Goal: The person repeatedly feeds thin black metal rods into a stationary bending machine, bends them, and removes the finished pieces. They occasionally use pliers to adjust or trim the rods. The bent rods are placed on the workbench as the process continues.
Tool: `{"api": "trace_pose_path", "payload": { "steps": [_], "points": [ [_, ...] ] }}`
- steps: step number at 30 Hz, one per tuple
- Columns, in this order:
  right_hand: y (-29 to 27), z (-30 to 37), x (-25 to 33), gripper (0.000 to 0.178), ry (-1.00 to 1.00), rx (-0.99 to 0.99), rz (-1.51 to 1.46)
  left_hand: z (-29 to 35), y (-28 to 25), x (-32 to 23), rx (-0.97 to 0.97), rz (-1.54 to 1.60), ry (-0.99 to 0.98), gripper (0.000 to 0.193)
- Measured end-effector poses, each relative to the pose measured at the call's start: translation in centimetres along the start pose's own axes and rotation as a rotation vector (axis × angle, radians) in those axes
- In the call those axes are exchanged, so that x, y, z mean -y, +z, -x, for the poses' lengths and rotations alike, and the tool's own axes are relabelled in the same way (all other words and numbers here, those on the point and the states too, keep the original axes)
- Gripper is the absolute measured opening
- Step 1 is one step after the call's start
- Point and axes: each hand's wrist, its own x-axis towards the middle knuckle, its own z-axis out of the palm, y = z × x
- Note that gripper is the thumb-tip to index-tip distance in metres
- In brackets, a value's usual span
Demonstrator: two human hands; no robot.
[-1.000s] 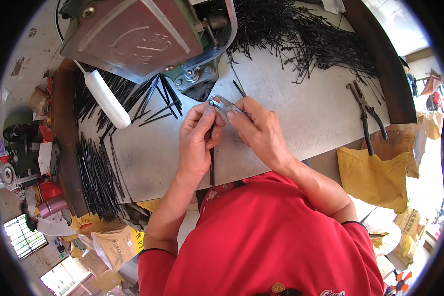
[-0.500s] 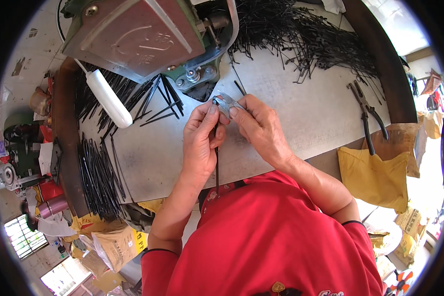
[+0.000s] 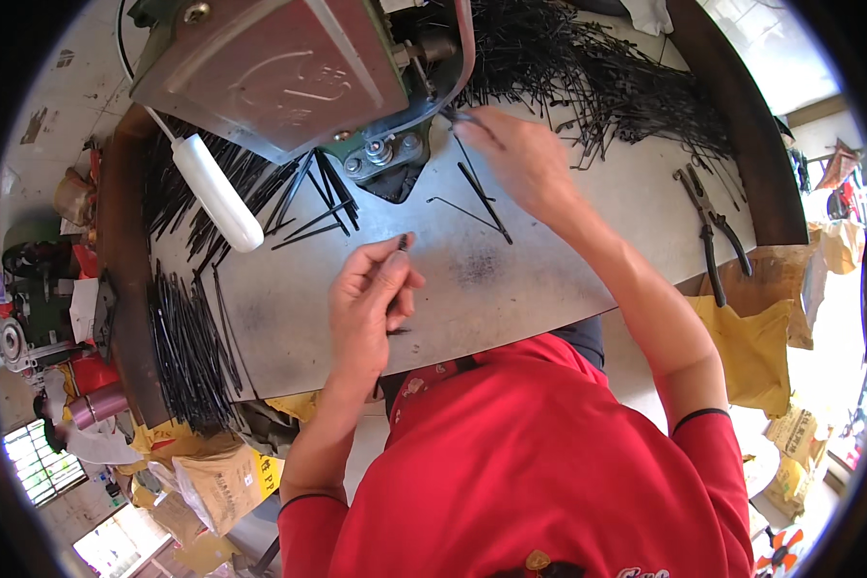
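Metal tabletop (image 3: pixel 539 275) within brown boards (image 3: pixel 740 116) holds heaped black rods (image 3: pixel 626 89).

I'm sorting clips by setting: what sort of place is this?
Probably a workshop: a green-and-brown machine stands at a grey worktable, with thin black rods heaped there and pliers at the edge.

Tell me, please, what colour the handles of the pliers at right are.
Black handles, best seen in the head view.
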Motion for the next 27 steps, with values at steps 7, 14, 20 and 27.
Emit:
{"api": "trace_pose_path", "payload": {
  "steps": [7, 14, 20, 27],
  "points": [
    [1.8, -3.2, 2.2, 0.019, -0.393, -0.084, -0.399, -1.0, -1.2, 0.6, -0.06, 0.025, 0.037, 0.026],
    [-1.5, 4.6, -0.1, 0.014, -0.132, 0.012, 0.221, -0.8, -1.1, 1.0, -0.066, 0.01, 0.051, 0.026],
    [-0.8, 6.7, -0.9, 0.013, -0.244, -0.119, 0.325, -1.0, -0.3, 1.1, -0.053, -0.01, 0.079, 0.028],
    [-0.2, 7.7, -1.2, 0.014, -0.382, -0.238, 0.192, -1.1, 2.8, 0.0, -0.038, 0.051, 0.008, 0.035]
  ]
}}
